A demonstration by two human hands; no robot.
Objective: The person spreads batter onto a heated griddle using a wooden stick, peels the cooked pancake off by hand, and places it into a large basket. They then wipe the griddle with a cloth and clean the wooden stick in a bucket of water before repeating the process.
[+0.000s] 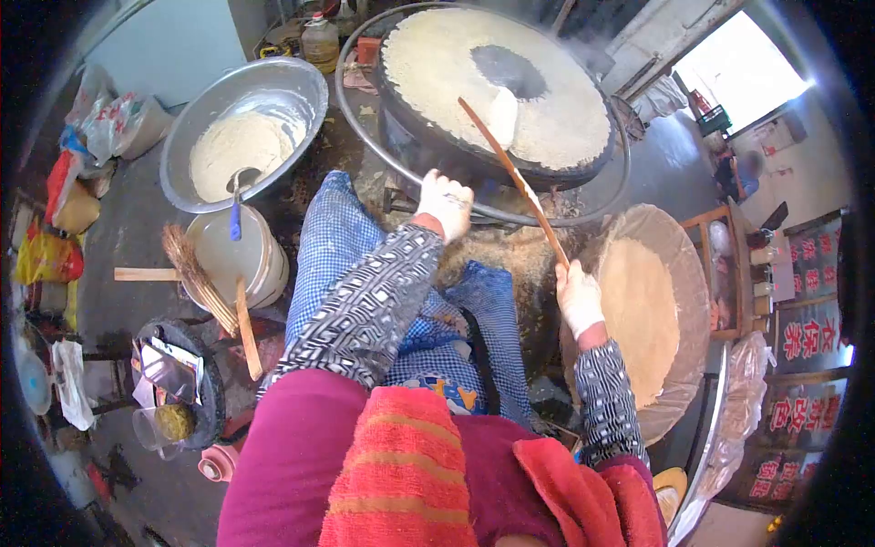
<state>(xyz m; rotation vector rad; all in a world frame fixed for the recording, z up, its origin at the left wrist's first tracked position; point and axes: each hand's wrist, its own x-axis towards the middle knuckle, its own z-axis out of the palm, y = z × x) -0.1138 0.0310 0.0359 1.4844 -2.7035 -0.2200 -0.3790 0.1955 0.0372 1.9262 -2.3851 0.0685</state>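
My left hand (445, 202), in a white glove, is closed on the metal ring (349, 109) that runs around a large round griddle (401, 96). A pale layer of batter (428, 50) covers the griddle top, leaving a dark patch in the middle. In my gloved right hand (580, 296) is the lower end of a long wooden stick (515, 173), slanting up and left over the griddle. Beside its upper part, a white flat piece (503, 117) lies over the batter. To the right of my right hand stands a lined round basket (670, 242) with stacked thin flatbreads (638, 319).
At the left are a metal basin (310, 91) of batter with a blue-handled ladle (235, 219), and a white bucket (273, 264) with a straw brush (196, 273) and a wooden paddle (246, 333) across it. A person (746, 173) is at the far right.
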